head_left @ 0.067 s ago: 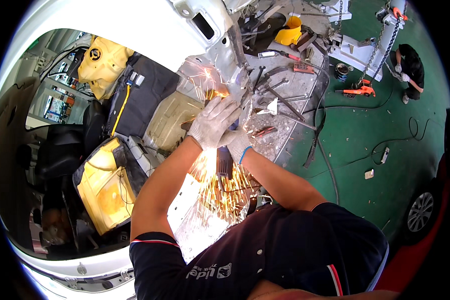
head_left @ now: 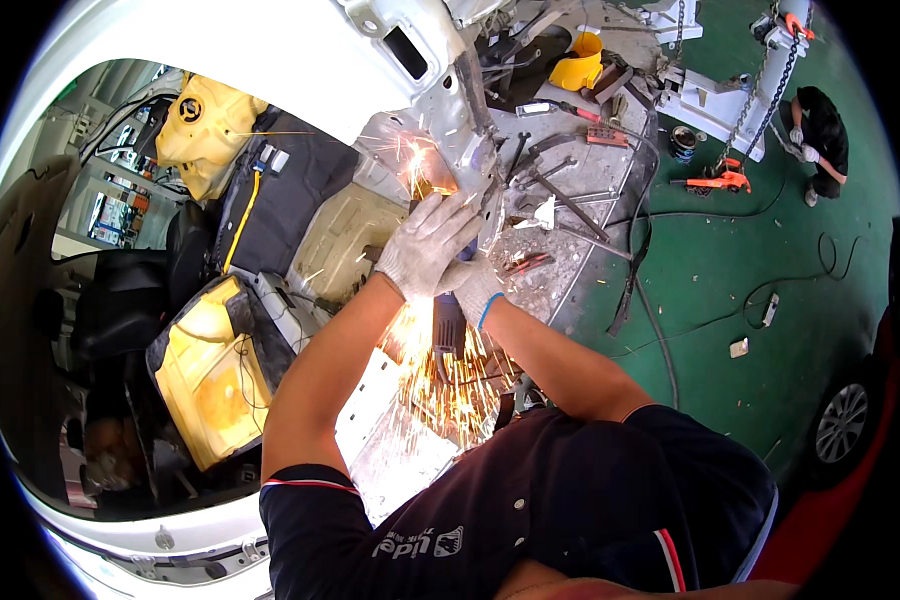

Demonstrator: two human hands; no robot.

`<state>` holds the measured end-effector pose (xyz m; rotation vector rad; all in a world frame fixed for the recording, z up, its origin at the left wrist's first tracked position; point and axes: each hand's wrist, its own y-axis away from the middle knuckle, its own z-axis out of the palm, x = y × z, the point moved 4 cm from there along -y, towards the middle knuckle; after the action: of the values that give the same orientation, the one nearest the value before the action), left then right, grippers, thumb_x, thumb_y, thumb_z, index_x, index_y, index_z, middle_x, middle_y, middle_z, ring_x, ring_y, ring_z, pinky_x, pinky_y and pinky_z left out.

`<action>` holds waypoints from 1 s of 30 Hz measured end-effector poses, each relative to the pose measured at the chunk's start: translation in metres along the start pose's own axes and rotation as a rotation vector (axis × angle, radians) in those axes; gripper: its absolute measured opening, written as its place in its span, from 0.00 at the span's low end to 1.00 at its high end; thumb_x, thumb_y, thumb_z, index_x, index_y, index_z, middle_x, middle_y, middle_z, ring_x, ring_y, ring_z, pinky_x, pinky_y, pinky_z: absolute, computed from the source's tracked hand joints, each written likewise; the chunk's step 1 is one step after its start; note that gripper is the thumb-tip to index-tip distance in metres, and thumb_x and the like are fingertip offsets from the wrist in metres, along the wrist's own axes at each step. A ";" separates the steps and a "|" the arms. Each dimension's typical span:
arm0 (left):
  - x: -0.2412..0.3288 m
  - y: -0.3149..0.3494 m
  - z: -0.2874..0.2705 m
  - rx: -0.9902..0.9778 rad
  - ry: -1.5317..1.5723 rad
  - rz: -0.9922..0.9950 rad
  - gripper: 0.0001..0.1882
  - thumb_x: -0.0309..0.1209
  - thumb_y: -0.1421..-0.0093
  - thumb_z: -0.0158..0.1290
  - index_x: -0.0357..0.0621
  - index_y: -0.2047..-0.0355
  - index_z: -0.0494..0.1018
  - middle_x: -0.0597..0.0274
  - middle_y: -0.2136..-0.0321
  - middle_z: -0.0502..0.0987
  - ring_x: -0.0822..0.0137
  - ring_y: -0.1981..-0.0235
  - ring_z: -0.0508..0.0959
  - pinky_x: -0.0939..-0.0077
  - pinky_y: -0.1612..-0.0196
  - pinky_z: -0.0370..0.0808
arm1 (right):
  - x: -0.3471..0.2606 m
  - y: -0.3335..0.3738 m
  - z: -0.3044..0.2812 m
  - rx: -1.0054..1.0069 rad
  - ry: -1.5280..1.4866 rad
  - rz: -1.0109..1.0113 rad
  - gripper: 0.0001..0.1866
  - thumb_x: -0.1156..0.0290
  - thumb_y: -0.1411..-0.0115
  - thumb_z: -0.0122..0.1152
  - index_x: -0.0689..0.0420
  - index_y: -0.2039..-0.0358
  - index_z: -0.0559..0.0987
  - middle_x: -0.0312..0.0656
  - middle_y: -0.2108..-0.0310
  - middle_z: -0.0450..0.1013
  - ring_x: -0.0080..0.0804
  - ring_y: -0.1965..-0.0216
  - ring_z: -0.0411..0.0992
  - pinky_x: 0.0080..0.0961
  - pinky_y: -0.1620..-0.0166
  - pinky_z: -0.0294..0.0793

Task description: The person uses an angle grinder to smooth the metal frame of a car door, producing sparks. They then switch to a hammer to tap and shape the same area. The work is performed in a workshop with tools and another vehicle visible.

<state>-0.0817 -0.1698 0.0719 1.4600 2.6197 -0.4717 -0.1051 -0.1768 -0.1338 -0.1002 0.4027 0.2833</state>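
Note:
Both my hands wear whitish knit work gloves and are closed on an angle grinder (head_left: 450, 328). My left hand (head_left: 427, 243) covers its front part, fingers lying together and pointing away from me. Just behind and to the right, my right hand (head_left: 476, 284) wraps the body, whose dark rear end shows below the gloves. The grinder's head is against the cut metal of a white car body (head_left: 432, 115). Bright orange sparks (head_left: 417, 172) burst at the contact point and stream back toward me under my arms. The disc itself is hidden by hands and glare.
Loose bars and tools, with red pliers (head_left: 528, 263), lie on a dusty metal platform (head_left: 570, 265) to the right. A yellow container (head_left: 578, 62) is beyond. Cables cross the green floor (head_left: 715, 300). Another person (head_left: 820, 145) crouches at far right by chains. Left is the opened car interior.
The sparks have changed shape, flaring brighter and higher ahead of the grinder. My hands and the grinder stay almost in the same place.

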 end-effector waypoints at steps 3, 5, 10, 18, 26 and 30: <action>-0.004 0.013 0.009 0.016 0.022 -0.037 0.38 0.47 0.49 0.67 0.42 0.40 0.77 0.56 0.38 0.75 0.56 0.28 0.65 0.52 0.24 0.57 | -0.019 0.015 0.027 0.139 0.262 0.082 0.12 0.72 0.33 0.60 0.58 0.50 0.77 0.40 0.60 0.80 0.30 0.62 0.80 0.31 0.58 0.81; -0.005 0.013 0.008 -0.019 -0.007 -0.036 0.38 0.47 0.49 0.67 0.43 0.40 0.77 0.57 0.38 0.75 0.55 0.27 0.65 0.52 0.23 0.56 | -0.020 0.013 0.036 0.160 -0.082 0.177 0.13 0.68 0.25 0.43 0.57 0.49 0.75 0.45 0.57 0.79 0.35 0.57 0.79 0.36 0.52 0.80; -0.005 0.003 0.006 -0.008 0.038 0.001 0.43 0.45 0.52 0.65 0.42 0.35 0.74 0.54 0.36 0.75 0.50 0.28 0.66 0.47 0.23 0.54 | 0.004 -0.007 -0.001 0.087 0.182 0.112 0.16 0.64 0.24 0.42 0.57 0.47 0.75 0.42 0.57 0.79 0.35 0.55 0.79 0.37 0.50 0.79; -0.005 0.003 0.005 0.017 -0.001 0.037 0.40 0.46 0.46 0.60 0.39 0.36 0.74 0.51 0.35 0.74 0.48 0.27 0.65 0.45 0.23 0.53 | -0.009 0.000 0.014 -0.120 0.512 0.038 0.12 0.71 0.28 0.46 0.55 0.51 0.77 0.40 0.59 0.80 0.29 0.52 0.78 0.32 0.47 0.76; -0.004 0.009 0.007 -0.020 0.013 -0.006 0.39 0.44 0.46 0.60 0.39 0.35 0.73 0.51 0.35 0.73 0.47 0.27 0.64 0.44 0.23 0.52 | -0.022 0.010 0.032 0.068 0.584 0.103 0.10 0.71 0.31 0.53 0.56 0.52 0.77 0.36 0.64 0.80 0.31 0.61 0.79 0.31 0.55 0.80; 0.007 0.003 0.010 -0.116 0.018 -0.050 0.37 0.45 0.44 0.58 0.39 0.36 0.73 0.51 0.34 0.72 0.48 0.26 0.64 0.46 0.22 0.51 | 0.013 0.003 -0.016 -0.024 0.824 -0.173 0.11 0.70 0.28 0.49 0.53 0.50 0.78 0.35 0.61 0.80 0.32 0.60 0.80 0.34 0.56 0.80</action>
<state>-0.0836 -0.1656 0.0599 1.3734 2.6536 -0.3067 -0.1007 -0.1733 -0.1533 -0.2763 1.2017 0.0621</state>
